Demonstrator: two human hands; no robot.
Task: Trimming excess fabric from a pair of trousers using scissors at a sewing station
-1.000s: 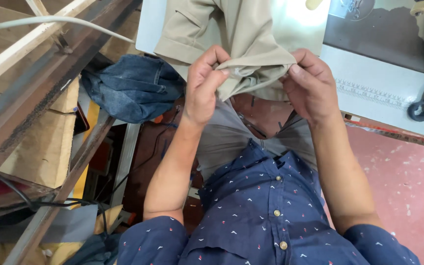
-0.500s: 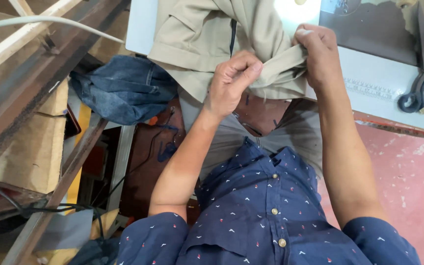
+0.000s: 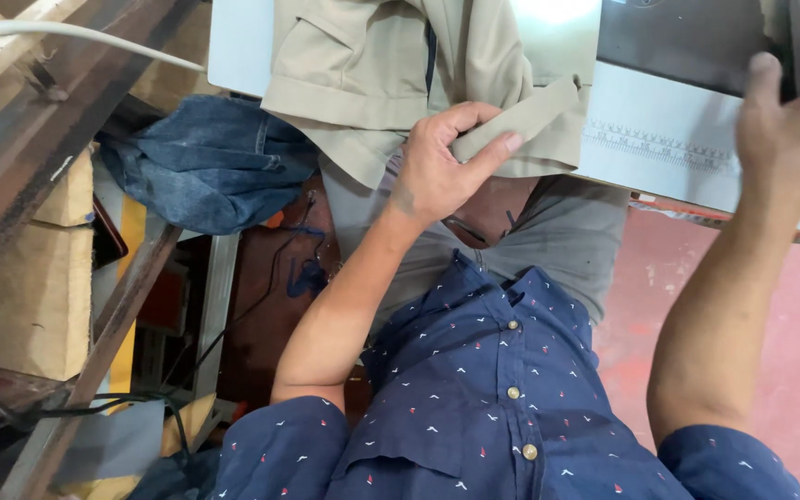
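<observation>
A beige garment [image 3: 372,65] lies over the near edge of a white work table [image 3: 659,139]. My left hand [image 3: 437,167] pinches a folded beige strip [image 3: 520,120] of that garment between thumb and fingers at the table's edge. My right hand [image 3: 789,120] is raised over the table's right side, fingers up near a dark object at the frame's edge; whether it holds anything is not visible. A printed ruler runs along the table edge between both hands.
A bundle of blue denim [image 3: 206,167] rests to the left, below the table. Wooden and metal frame bars [image 3: 67,102] slope along the left side. A dark machine bed [image 3: 687,37] sits on the table top. Red floor [image 3: 789,306] lies on the right.
My right hand let go of the beige strip and swung right and up over the table. My left hand now holds the folded strip alone, lower at the table's edge.
</observation>
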